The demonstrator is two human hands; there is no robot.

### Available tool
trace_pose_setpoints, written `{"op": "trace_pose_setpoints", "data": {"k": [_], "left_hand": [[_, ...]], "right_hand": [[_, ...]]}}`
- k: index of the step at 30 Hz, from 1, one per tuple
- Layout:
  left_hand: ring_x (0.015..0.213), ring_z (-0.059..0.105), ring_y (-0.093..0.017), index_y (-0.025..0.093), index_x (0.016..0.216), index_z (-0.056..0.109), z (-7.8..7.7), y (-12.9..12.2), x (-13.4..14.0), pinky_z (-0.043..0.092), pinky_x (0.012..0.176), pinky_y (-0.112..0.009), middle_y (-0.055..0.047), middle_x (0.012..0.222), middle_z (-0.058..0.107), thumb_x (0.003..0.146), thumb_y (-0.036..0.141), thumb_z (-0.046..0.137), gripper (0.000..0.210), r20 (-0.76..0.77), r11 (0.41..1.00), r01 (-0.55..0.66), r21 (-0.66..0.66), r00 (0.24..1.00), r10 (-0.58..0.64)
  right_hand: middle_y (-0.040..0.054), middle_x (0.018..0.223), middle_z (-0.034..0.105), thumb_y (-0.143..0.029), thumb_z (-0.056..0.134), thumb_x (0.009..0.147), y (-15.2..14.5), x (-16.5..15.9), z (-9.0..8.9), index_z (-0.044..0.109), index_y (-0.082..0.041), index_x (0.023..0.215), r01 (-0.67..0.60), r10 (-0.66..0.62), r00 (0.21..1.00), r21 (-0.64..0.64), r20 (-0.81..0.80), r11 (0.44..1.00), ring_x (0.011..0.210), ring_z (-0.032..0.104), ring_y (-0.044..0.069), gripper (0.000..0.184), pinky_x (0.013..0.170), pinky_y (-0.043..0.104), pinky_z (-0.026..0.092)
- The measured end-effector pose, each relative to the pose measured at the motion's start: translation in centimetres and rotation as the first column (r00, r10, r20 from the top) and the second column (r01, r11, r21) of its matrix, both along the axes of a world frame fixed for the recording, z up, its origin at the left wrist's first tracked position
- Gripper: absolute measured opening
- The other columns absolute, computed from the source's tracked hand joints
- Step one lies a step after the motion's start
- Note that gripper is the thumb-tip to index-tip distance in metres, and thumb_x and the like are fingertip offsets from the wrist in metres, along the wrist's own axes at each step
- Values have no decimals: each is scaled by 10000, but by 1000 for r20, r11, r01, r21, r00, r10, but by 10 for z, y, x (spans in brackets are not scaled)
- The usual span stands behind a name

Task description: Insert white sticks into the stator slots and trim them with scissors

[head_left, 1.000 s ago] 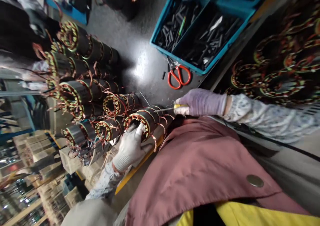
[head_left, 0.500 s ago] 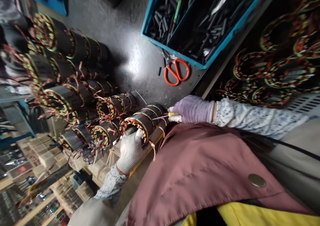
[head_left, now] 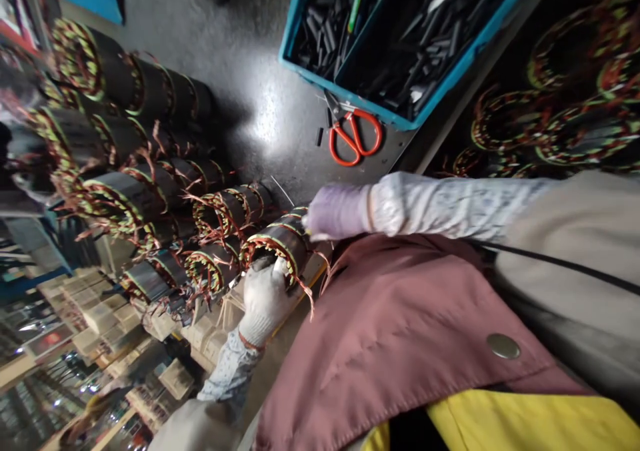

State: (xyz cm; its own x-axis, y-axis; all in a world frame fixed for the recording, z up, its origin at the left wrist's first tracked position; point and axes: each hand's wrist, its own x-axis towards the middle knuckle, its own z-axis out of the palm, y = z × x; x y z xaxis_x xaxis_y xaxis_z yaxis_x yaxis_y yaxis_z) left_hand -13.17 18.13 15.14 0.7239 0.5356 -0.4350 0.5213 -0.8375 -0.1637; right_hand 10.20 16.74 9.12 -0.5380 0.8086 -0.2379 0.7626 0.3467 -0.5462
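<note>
My left hand [head_left: 263, 301], in a white knitted glove, is closed on the near rim of a motor stator [head_left: 287, 238]. Its fingers reach into the bore and its thumb lies over the edge. The stator lies on its side, with copper windings, yellow-green slot liners and loose leads [head_left: 306, 291] hanging from the rim. My right hand [head_left: 336, 212], in a purple-wrapped glove, is closed against the stator's far end. Its fist mostly hides a thin-shafted, yellow-handled tool, which shows clearly only in the earlier frame.
Stacked stators [head_left: 120, 201] fill the left side. Red-handled scissors [head_left: 345, 146] lie below a blue divided bin [head_left: 425, 121] of short black tubes. A thin metal rod [head_left: 283, 191] lies behind the stator. More wound stators [head_left: 507, 124] are at right; wooden blocks [head_left: 100, 314] sit lower left.
My right hand has moved left, from beside the stator's far end onto it, and the tool's shaft no longer shows. My left hand keeps its hold; the view has shifted slightly.
</note>
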Motion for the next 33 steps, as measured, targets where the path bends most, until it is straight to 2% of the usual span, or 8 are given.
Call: {"op": "trace_pose_setpoints", "data": {"k": [4, 6, 10, 17, 21, 27, 29, 33], "left_hand": [[795, 643, -284, 177, 910, 645, -5, -3, 0, 475, 720, -357, -75, 665, 678, 694, 403, 605, 315, 40, 995, -81, 51, 996, 79], [760, 636, -277, 178, 876, 639, -6, -3, 0, 469, 699, -350, -73, 648, 669, 680, 417, 604, 311, 47, 993, -104, 59, 994, 101], [706, 624, -255, 189, 809, 621, -5, -3, -1, 464, 705, -342, -60, 616, 652, 676, 402, 600, 253, 38, 995, -89, 48, 995, 87], [751, 635, -267, 203, 806, 610, -5, -2, -3, 473, 738, -363, -64, 656, 675, 673, 357, 612, 203, 33, 996, -88, 27, 996, 87], [738, 638, -266, 203, 774, 602, -6, 0, -4, 473, 745, -369, -63, 643, 672, 668, 348, 615, 181, 47, 996, -88, 4, 995, 88], [720, 638, -265, 193, 827, 622, -4, -1, -5, 470, 729, -364, -60, 647, 676, 670, 351, 620, 223, 48, 998, -59, 37, 997, 57], [749, 639, -276, 187, 861, 625, -5, -4, -6, 467, 705, -364, -71, 673, 685, 683, 372, 615, 257, 44, 992, -99, 74, 994, 96], [779, 643, -283, 188, 851, 623, -7, -6, -7, 464, 711, -370, -80, 680, 688, 716, 380, 595, 236, 55, 987, -149, 58, 988, 146]], "right_hand": [[100, 892, 719, -523, 403, 904, -36, 40, -25, 684, -214, 1075, 262, -244, 962, -162, 123, 951, 798, 653, 228, 451, 638, 299, 373], [105, 920, 717, -524, 377, 914, -50, 45, -39, 666, -215, 1113, 323, -302, 944, -185, 130, 928, 807, 656, 234, 467, 638, 299, 367], [106, 928, 718, -504, 372, 918, -50, 28, -56, 677, -207, 1081, 301, -292, 954, -219, 73, 928, 825, 659, 238, 456, 635, 296, 364], [113, 926, 722, -495, 386, 907, -27, 30, -56, 682, -212, 1081, 246, -235, 969, -259, 74, 934, 837, 656, 239, 445, 640, 306, 378], [101, 910, 717, -477, 440, 888, 3, 34, -55, 702, -197, 1036, 110, -101, 993, -207, 56, 972, 845, 642, 238, 411, 680, 324, 397], [87, 894, 715, -326, 542, 846, 51, -8, -38, 724, -149, 964, -209, 208, 976, -10, -57, 978, 865, 611, 231, 280, 756, 352, 401], [96, 897, 714, -303, 520, 860, 46, -1, -39, 721, -145, 971, -189, 189, 981, -2, -42, 982, 877, 611, 235, 279, 765, 358, 398], [101, 893, 713, -469, 457, 893, 8, 41, -59, 697, -173, 1043, 97, -83, 992, -150, 100, 984, 853, 637, 231, 409, 704, 323, 397]]}}
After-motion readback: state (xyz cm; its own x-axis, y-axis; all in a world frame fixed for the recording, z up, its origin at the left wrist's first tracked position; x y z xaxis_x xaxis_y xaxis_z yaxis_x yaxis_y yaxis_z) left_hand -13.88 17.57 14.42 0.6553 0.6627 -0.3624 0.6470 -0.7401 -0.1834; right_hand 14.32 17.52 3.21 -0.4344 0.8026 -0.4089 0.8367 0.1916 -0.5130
